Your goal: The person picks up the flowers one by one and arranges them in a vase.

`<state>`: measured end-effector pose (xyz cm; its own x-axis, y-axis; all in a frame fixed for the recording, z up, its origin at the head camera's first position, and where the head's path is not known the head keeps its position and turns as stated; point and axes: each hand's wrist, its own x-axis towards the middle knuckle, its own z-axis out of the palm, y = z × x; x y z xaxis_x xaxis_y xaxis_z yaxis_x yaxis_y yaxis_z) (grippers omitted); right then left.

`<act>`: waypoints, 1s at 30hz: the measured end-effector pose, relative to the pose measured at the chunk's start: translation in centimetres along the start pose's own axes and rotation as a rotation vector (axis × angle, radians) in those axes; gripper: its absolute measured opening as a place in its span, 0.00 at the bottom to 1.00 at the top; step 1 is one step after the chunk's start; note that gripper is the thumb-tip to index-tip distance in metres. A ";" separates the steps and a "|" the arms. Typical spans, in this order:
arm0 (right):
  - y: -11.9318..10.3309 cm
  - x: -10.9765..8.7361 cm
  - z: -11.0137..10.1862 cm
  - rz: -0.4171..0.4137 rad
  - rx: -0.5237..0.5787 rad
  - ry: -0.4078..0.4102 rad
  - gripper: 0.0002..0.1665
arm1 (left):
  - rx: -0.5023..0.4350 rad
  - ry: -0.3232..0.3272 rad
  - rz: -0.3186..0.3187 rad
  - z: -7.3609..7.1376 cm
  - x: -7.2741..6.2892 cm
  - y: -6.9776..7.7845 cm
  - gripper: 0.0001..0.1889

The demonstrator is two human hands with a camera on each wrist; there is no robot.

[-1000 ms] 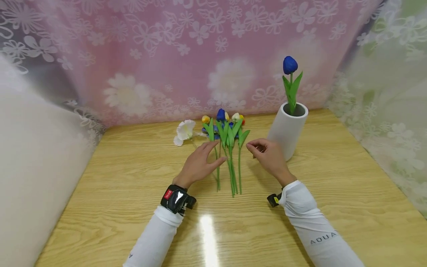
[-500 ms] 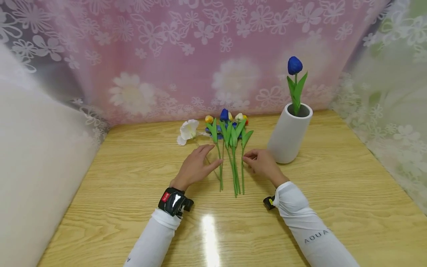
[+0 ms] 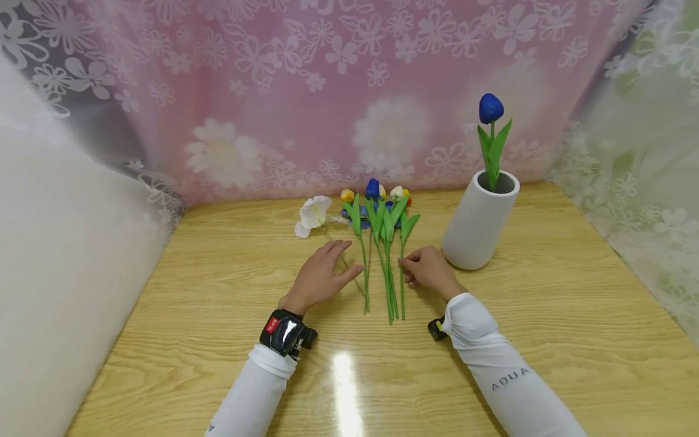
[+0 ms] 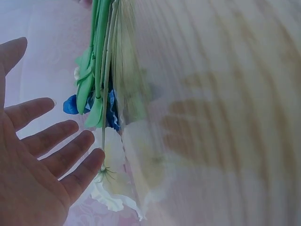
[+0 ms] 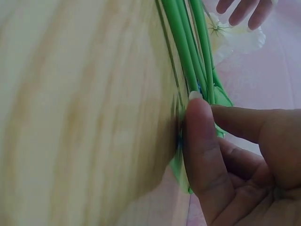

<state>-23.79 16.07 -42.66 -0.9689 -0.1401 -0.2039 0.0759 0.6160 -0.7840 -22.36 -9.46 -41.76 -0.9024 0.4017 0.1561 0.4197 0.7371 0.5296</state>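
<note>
My right hand [image 3: 431,270] pinches the green stem of the rightmost tulip [image 3: 403,300] between thumb and index finger, low over the table. Close up in the right wrist view, the thumb [image 5: 203,136] and index finger meet at that stem. Beside it lie several artificial tulips [image 3: 389,273] with blue, cream and orange heads pointing away from me. My left hand [image 3: 319,276] holds nothing, its fingers spread over the thin stem of a white flower [image 3: 315,212]. Left of my right hand's tulip, the other stems lie bunched together.
A white vase [image 3: 475,233] stands at the right, just beyond my right hand, with one blue tulip [image 3: 491,109] upright in it. The wooden table [image 3: 218,340] ends at a pink floral curtain [image 3: 306,139] behind the flowers.
My right hand has come down and left from beside the vase to the rightmost tulip's stem, and its fingertips have closed on it. The left hand has hardly moved.
</note>
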 end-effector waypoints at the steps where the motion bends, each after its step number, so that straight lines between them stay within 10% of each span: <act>1: 0.0 0.1 0.0 0.006 0.007 -0.003 0.17 | 0.003 -0.001 0.000 0.0 0.0 0.0 0.35; 30: 0.1 0.4 -0.2 0.003 0.066 0.100 0.15 | -0.014 0.021 0.014 0.4 0.0 -0.1 0.35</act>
<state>-24.19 16.26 -42.67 -0.9870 -0.0588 -0.1493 0.0906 0.5634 -0.8212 -22.38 -9.29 -42.14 -0.8982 0.4004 0.1813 0.4313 0.7235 0.5389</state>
